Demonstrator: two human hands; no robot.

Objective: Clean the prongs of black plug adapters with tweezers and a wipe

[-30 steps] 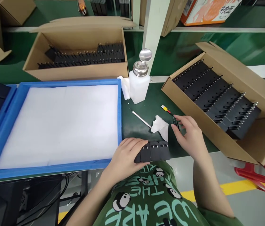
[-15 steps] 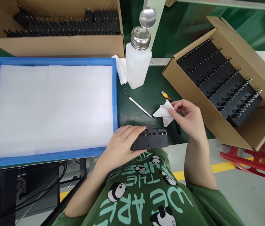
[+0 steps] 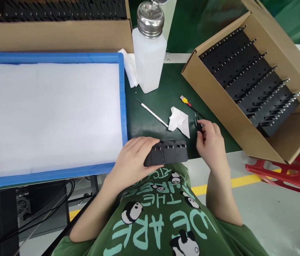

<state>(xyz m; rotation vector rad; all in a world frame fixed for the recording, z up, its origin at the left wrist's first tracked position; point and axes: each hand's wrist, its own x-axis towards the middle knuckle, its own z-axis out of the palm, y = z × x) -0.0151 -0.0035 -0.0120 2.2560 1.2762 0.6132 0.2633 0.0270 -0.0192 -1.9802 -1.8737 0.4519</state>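
Note:
My left hand is wrapped round the left end of a row of black power adapters with metal prongs facing up, at the table's front edge. Part of the row is hidden under my fingers. In my right hand is a pair of black tweezers, gripped between thumb and fingers with the thin tips pointing away from me. A crumpled white wipe lies on the green table between my hands. Left of the wipe rests a silver pen-like tool with a needle tip.
On the left stands a blue tray lined with white sheet. Behind it is a cardboard box of black adapters; another box stands tilted at right. A pump bottle, folded tissue and yellow-tipped USB cable are on the table.
My right hand has let go of the white wipe, which now lies on the table, and has taken hold of the tweezers. My left hand stays on the adapters. The view has shifted slightly.

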